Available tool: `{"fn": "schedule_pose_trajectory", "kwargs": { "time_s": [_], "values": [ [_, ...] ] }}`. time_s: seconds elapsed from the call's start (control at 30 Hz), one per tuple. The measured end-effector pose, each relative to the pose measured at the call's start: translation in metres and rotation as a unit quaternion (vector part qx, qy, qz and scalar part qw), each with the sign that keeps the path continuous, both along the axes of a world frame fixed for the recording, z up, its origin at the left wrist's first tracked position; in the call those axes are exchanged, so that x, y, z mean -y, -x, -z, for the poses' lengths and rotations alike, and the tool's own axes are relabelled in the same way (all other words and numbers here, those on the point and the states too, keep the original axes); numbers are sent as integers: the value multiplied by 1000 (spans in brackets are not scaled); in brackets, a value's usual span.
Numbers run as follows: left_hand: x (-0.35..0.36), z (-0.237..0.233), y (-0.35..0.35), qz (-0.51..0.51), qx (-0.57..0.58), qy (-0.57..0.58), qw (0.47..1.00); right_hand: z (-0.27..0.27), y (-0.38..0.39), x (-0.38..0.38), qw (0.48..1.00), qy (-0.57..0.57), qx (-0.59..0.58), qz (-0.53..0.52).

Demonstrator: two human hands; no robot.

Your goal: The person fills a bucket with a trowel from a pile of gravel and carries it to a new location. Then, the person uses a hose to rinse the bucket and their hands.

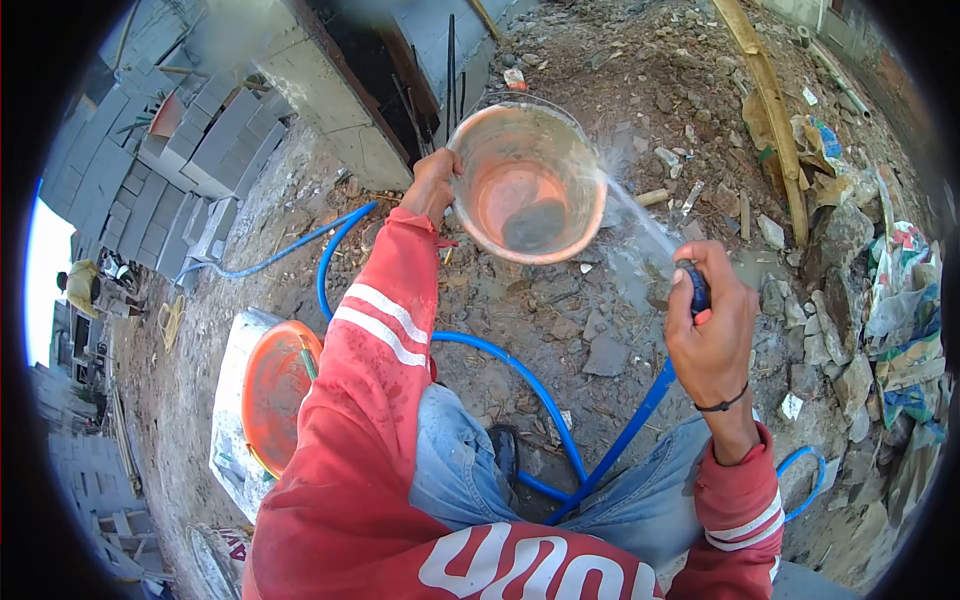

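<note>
My left hand (434, 184) is closed on the rim of an orange bucket (485, 195), which is tilted so its inside faces me. Grey residue coats the inner wall, and a dark grey patch lies at the bottom. In my right hand (714, 322) is the dark nozzle (692, 285) of a blue hose (640, 415), with my fingers wrapped round it. Water sprays from the nozzle up and left onto the bucket's right rim, where it splashes. The hose runs down between my legs and loops across the ground.
An orange basin (280, 395) rests on a white sack-like surface (232, 440) at left. Grey blocks (220, 140) are stacked beyond it, near another person (90, 288). A wooden plank (775, 130), rubble and plastic sheets (905, 320) lie at right. A concrete column (325, 100) stands ahead.
</note>
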State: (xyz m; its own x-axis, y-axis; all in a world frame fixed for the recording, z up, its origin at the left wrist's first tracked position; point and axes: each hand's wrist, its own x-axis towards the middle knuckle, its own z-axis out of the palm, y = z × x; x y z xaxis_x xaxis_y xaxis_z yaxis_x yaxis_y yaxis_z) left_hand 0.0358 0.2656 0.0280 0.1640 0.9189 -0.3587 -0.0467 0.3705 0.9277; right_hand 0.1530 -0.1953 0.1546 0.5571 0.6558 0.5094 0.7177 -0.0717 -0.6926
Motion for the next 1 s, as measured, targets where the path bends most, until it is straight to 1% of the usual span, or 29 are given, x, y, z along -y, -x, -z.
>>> {"fn": "schedule_pose_trajectory", "kwargs": {
  "time_s": [0.03,0.07,0.13,0.17,0.23,0.27,0.33,0.4,0.43,0.47,0.53,0.57,0.6,0.63,0.67,0.7,0.77,0.8,0.87,0.93,1.0],
  "values": [
    [1,-1,0,21,-3,5,1000,0,0,0,1000,0,0,0],
    [2,-2,0,21,-3,5,1000,0,0,-1,1000,-2,1,1],
    [6,-3,1,45,-16,-14,999,2,-1,-1,1000,-3,3,3],
    [-2,6,2,46,-16,-13,999,4,-2,-1,1000,0,1,9],
    [-21,24,10,129,1,34,991,5,-4,-1,1000,4,-1,16],
    [-25,30,18,130,0,36,991,6,-5,-1,1000,26,-11,14],
    [-26,43,24,213,-87,28,973,6,-7,1,998,50,-17,30],
    [18,30,24,215,-85,56,971,8,-3,0,999,6,41,-5],
    [17,46,25,230,-98,17,968,10,-4,1,1000,12,14,-13],
    [-6,82,31,295,-158,-70,940,12,-3,-1,1000,14,-13,-22],
    [68,39,20,256,-304,-175,901,15,-4,-2,999,0,-32,-37],
    [54,70,25,288,-319,-351,832,18,-4,-2,1000,3,-26,-15],
    [33,100,28,305,-317,-517,735,20,-5,-3,999,-3,-33,-16],
    [42,94,24,330,-343,-491,730,21,-6,-1,999,-8,-41,-15],
    [56,80,20,356,-370,-464,722,21,-7,0,999,-3,-39,8],
    [70,69,16,371,-359,-467,718,21,-10,0,999,-7,-40,7],
    [93,51,16,398,-390,-583,592,22,-16,4,999,-10,-46,6],
    [99,48,15,401,-393,-579,591,22,-16,4,999,-14,-48,3],
    [109,37,21,337,-406,-692,492,21,-13,-2,997,-23,-65,-23],
    [110,28,28,362,-351,-716,483,16,-11,-1,999,-6,-39,-9],
    [116,21,29,420,-274,-693,519,20,-12,-6,999,-1,-36,5]
  ]
}}
